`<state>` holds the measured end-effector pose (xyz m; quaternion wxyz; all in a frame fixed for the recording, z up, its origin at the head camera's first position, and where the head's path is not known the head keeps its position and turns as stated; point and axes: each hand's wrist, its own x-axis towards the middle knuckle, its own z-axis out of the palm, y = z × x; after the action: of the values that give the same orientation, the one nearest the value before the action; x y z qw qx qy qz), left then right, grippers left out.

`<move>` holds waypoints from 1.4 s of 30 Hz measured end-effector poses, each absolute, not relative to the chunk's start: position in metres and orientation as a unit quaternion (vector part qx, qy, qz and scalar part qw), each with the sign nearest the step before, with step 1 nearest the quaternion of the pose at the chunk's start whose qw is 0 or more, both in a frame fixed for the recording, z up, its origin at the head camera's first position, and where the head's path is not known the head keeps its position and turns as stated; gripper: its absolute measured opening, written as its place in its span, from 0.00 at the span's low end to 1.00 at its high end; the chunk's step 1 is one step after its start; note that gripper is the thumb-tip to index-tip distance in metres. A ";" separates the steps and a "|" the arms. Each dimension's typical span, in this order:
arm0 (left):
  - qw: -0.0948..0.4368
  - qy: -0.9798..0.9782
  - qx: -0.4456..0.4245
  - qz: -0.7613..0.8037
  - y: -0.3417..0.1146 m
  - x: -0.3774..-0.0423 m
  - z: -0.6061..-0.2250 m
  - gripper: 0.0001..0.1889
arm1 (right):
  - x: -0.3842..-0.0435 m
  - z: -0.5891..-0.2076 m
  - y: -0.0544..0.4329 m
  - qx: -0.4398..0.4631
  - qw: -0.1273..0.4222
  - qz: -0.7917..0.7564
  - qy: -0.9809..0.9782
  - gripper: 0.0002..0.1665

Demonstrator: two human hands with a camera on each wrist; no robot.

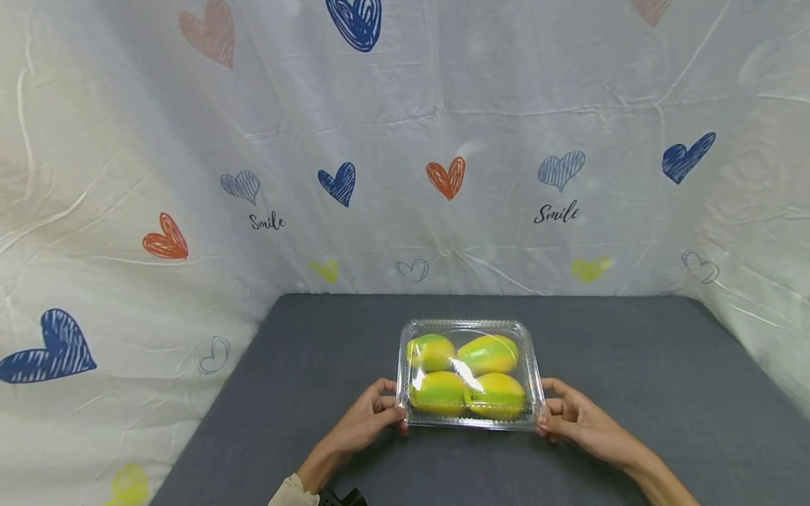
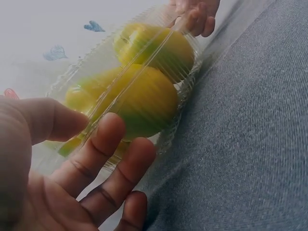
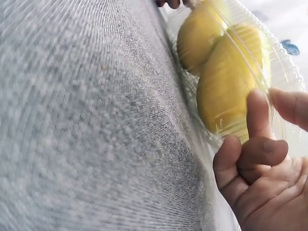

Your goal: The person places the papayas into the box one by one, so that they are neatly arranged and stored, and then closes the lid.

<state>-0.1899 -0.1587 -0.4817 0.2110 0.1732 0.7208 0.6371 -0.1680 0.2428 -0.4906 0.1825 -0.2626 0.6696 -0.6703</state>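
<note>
A clear plastic clamshell box [image 1: 468,325], its lid down, holds several yellow-green mangoes [image 1: 439,392] in two rows. My left hand [image 1: 370,413] pinches the rim at the box's near left corner between thumb and fingers. At the near right corner, my right hand [image 1: 577,422] pinches the rim the same way. In the left wrist view, the thumb and index finger of the left hand [image 2: 91,173] meet at the ridged plastic edge. The right wrist view has the right hand [image 3: 264,163] gripping the rim, with mangoes [image 3: 231,82] seen through the plastic.
A dark grey cloth [image 1: 329,351] covers the table under the box. Behind and to both sides hangs a white curtain [image 1: 392,126] printed with hearts and "Smile". A dark strap-like device [image 1: 342,497] sits at the left wrist beside a pale sleeve [image 1: 294,492].
</note>
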 end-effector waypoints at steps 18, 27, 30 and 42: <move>0.226 0.731 0.177 0.619 -0.159 -0.192 -0.481 0.02 | -0.166 -0.490 0.243 -0.232 0.159 -0.654 0.702 0.13; 0.247 0.726 0.164 0.620 -0.157 -0.191 -0.481 0.04 | -0.167 -0.489 0.245 -0.209 0.208 -0.690 0.661 0.07; 0.254 0.720 0.147 0.629 -0.156 -0.190 -0.480 0.05 | -0.167 -0.488 0.244 -0.208 0.229 -0.704 0.639 0.08; 0.248 0.686 0.135 0.671 -0.155 -0.188 -0.483 0.07 | -0.164 -0.483 0.238 -0.179 0.280 -0.710 0.621 0.09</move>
<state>-0.1880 -0.1550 -0.4829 0.2479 0.1351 0.6860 0.6706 -0.1640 0.2385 -0.4828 0.2804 -0.1787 0.6211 -0.7097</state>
